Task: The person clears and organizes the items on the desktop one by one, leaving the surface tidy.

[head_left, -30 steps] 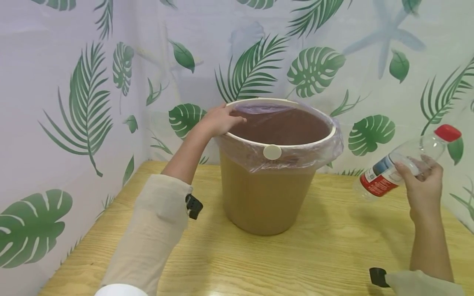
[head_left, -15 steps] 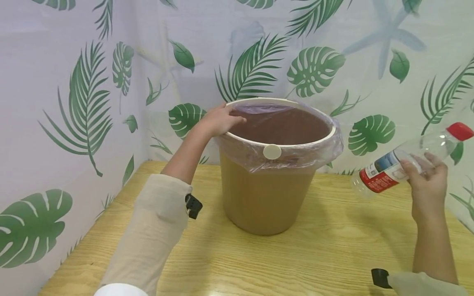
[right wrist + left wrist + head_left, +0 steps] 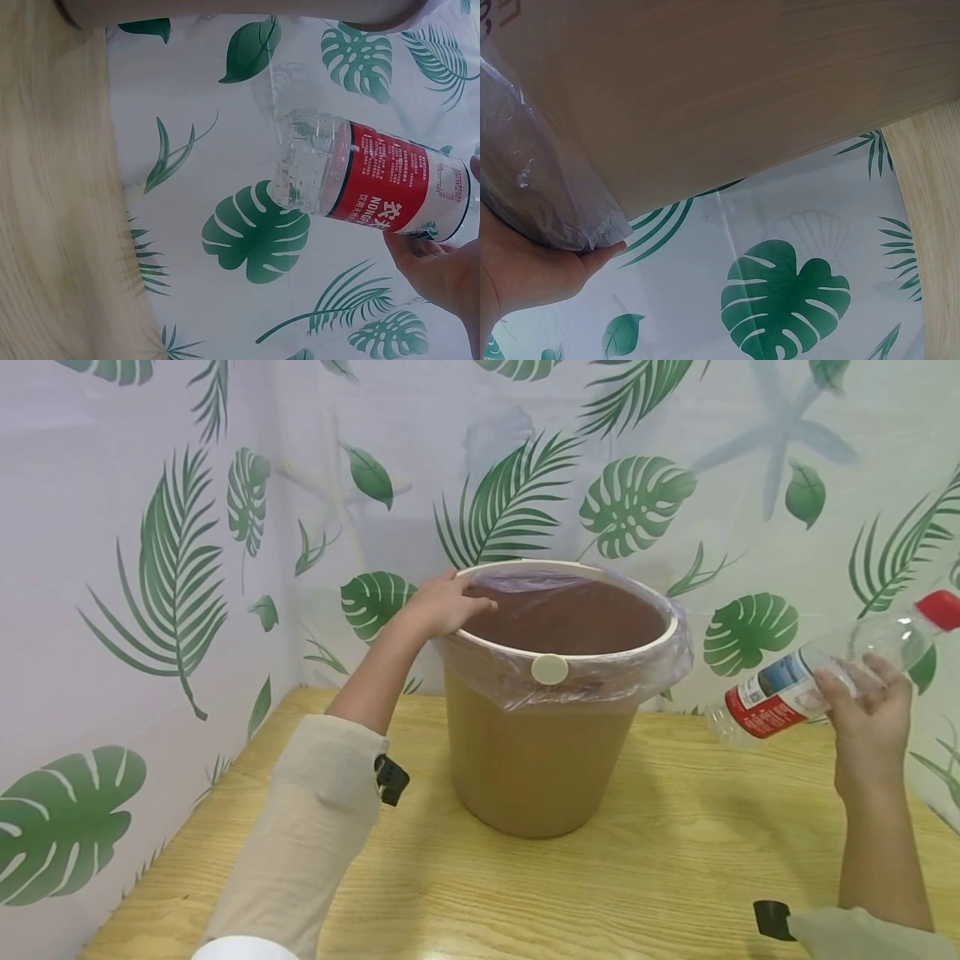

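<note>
A brown trash bin (image 3: 540, 760) stands upright on the table, with a thin translucent liner bag (image 3: 660, 672) folded over its cream rim. My left hand (image 3: 444, 603) grips the rim at its left side; in the left wrist view, part of that hand (image 3: 536, 277) lies against the bag outside the bin (image 3: 705, 90). Off to the right, my right hand (image 3: 870, 727) holds a clear plastic water bottle (image 3: 772, 697) around its middle, above the table. It is tilted, red cap up to the right and base toward the bin. The right wrist view shows its red label (image 3: 386, 180) and ribbed base.
The wood-grain table (image 3: 420, 877) runs back to a white leaf-patterned sheet (image 3: 405, 410) behind and on the left. Another side of the sheet rises close beyond the bottle at the right. A black strap end (image 3: 772, 920) sticks out by the right sleeve.
My right hand has shifted a little to the right and up with the bottle, whose cap end has risen. The left hand and the bin have stayed in place.
</note>
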Available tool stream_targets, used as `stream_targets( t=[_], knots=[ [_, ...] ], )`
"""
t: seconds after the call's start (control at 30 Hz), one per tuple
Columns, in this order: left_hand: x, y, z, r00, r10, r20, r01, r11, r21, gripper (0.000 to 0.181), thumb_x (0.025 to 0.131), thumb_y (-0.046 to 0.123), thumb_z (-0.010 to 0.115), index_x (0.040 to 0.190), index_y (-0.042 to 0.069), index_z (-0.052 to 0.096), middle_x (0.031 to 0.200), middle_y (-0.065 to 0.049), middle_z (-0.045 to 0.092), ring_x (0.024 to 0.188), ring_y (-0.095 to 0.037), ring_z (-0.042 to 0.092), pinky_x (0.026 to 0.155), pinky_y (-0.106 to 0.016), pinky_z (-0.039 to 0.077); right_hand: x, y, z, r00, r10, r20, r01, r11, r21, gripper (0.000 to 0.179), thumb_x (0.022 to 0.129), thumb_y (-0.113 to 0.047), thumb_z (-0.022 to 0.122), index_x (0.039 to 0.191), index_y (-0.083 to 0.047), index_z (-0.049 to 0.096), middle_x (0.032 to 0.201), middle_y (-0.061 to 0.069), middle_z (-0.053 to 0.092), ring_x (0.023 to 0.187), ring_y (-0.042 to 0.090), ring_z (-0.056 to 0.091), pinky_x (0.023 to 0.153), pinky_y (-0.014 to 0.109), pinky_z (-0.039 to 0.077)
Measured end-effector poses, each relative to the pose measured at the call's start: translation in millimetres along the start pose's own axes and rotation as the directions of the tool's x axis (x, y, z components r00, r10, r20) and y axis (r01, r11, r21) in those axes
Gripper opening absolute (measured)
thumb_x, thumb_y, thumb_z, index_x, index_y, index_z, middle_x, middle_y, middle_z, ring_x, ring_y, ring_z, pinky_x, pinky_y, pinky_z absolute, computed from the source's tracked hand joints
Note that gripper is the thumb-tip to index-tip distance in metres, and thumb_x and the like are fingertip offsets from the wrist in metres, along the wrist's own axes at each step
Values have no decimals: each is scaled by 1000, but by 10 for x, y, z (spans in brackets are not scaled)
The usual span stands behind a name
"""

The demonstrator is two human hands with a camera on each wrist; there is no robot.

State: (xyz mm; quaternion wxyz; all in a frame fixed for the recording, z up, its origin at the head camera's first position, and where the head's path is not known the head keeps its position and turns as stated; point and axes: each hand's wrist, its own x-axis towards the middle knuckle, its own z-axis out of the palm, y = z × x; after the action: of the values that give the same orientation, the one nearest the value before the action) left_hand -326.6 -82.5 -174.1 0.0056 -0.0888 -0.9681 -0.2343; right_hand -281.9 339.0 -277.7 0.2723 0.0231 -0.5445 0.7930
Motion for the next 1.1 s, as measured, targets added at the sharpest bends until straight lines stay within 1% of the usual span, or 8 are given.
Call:
stream_targets(
  t=[0.1,0.23,0.37,0.47,0.67,0.87,1.0,1.1],
  knots=[
    [0,-5,0,1000,-2,3,2,1000,-4,60,95,44,41,145,13,29,152,-11,8,136,-32,6,107,-47,13,-5,-26,44,1000,-12,9,12,1000,8,55,84,1,64,128,-11,34,118,3,45,103,10,48,76,11,44],
    [-9,-6,-1,1000,-2,-2,2,1000,-9,59,95,44,41,145,14,30,152,-11,8,136,-32,6,107,-47,14,-7,-65,110,999,-28,22,27,999,29,58,84,2,64,131,-9,32,120,4,44,108,12,47,78,12,44],
    [-17,-8,6,1000,-4,-7,3,1000,-16,59,95,43,42,145,13,30,152,-11,9,136,-32,7,106,-47,14,-10,-100,172,999,-41,29,39,997,64,58,83,4,64,130,-9,32,120,6,44,106,13,48,79,14,44],
    [-19,-5,13,1000,0,-9,0,1000,-19,59,95,43,42,144,14,31,151,-11,9,136,-32,7,106,-47,14,-13,-124,211,999,-48,20,46,995,86,56,83,5,64,128,-8,33,120,7,44,104,13,49,79,14,45],
    [-20,-4,8,1000,2,-5,-2,1000,-19,59,95,44,42,144,14,31,152,-11,9,136,-32,6,106,-47,14,-15,-178,276,998,-62,8,61,992,107,56,83,5,63,128,-9,34,121,8,43,107,15,48,79,15,45],
    [-31,-3,-2,1000,0,-2,0,1000,-18,59,95,43,42,145,14,30,152,-11,8,136,-33,6,106,-48,14,4,-236,327,998,-66,3,65,988,139,57,83,5,63,129,-8,32,121,9,41,107,15,47,78,16,46],
    [-31,2,-1,1000,2,-4,-2,1000,-25,59,95,43,42,145,14,30,152,-11,8,136,-33,6,106,-48,14,12,-283,358,998,-65,-11,66,986,156,57,84,3,63,129,-9,31,122,9,40,109,15,46,77,17,46],
    [-32,7,-3,1000,5,-8,-5,1000,-25,59,95,43,42,145,14,30,152,-11,9,136,-33,6,106,-48,14,11,-313,385,996,-84,-15,85,981,175,54,84,4,62,127,-10,31,123,9,40,111,16,45,78,17,46]
  ],
)
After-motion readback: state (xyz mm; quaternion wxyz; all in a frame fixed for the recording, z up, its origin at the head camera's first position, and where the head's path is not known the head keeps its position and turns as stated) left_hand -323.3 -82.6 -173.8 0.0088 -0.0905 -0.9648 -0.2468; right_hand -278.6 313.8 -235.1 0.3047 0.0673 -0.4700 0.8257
